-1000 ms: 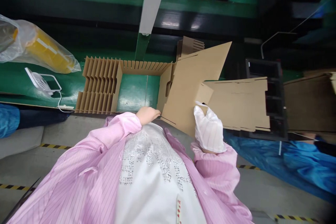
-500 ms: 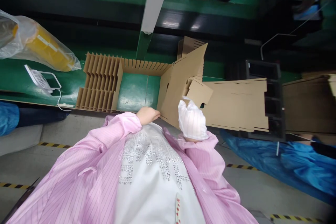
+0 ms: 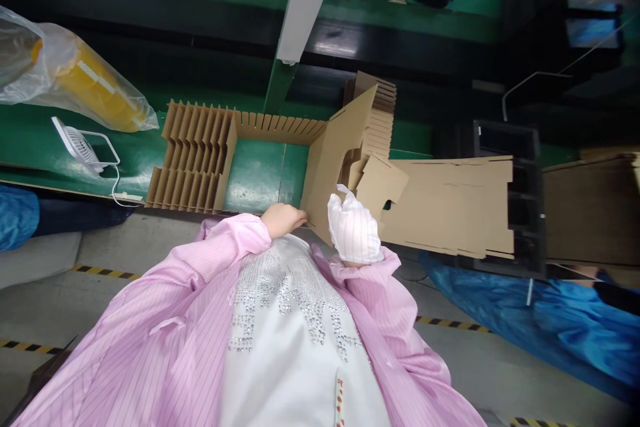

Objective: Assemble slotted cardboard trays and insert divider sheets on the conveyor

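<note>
My bare left hand [image 3: 284, 220] has its fingers pressed together at the lower near corner of a folded cardboard sheet [image 3: 336, 153]. My right hand [image 3: 354, 227], in a white glove, is closed at the near edge of the same sheet's raised panel; its fingertips are partly hidden. To the left, a slotted cardboard divider [image 3: 193, 160] stands on the green table, joined in view to a notched strip [image 3: 280, 125] along the back. A flat cardboard blank [image 3: 450, 203] with a small bent flap [image 3: 383, 180] lies right of my glove.
A small white fan [image 3: 83, 147] with a cord stands at the left, below a yellow roll [image 3: 100, 90] in clear plastic. Black crates [image 3: 525, 200] are at the right. A grey post [image 3: 307, 3] rises behind. People in blue clothing [image 3: 565, 320] are at both sides.
My gloved right hand has moved a little left, and the raised panel has swung left and more upright, showing more slotted cardboard behind it. My left hand has stayed nearly still.
</note>
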A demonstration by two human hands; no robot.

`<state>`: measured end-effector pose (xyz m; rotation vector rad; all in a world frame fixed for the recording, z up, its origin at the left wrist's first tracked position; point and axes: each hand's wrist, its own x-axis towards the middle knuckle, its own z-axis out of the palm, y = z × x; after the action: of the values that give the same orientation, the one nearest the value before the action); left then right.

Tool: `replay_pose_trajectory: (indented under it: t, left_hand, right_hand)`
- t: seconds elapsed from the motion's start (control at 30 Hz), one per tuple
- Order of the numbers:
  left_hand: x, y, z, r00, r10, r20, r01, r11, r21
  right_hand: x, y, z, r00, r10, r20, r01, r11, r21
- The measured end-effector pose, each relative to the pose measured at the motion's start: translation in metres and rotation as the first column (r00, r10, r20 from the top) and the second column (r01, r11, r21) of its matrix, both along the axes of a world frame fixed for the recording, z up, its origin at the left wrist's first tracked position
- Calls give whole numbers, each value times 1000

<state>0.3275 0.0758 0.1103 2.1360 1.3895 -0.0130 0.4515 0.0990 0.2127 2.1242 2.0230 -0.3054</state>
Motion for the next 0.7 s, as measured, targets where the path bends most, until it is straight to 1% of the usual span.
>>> replay_pose_trajectory:
  t: [0.23,0.37,0.43,0.53,0.6,0.7]
  left_hand:
    - [-1,0,-1,1000,-2,3,2,1000,-5]
    - [-1,0,1,1000,-6,-5,6,1000,-5]
    - [-1,1,2,1000,-8,-9,8,1000,-8]
    - [-1,1,3,1000,-13,-11,13,1000,-12]
    - [-1,1,2,1000,-14,-14,13,1000,-10]
    - [-1,2,1,1000,-16,-8,16,1000,-9]
  right_hand:
    - [-1,-2,-5,1000,11,-29,-10,1000,28]
    - [-2,0,-2,999,6,-51,-6,1000,-10]
    - [-3,1,0,998,-19,-60,17,999,-37]
    - [-5,4,-2,997,-36,-63,31,997,-76]
    - [-6,6,-7,999,-3,-45,-1,996,-88]
    - [-5,12,-20,995,98,-3,-98,988,-117]
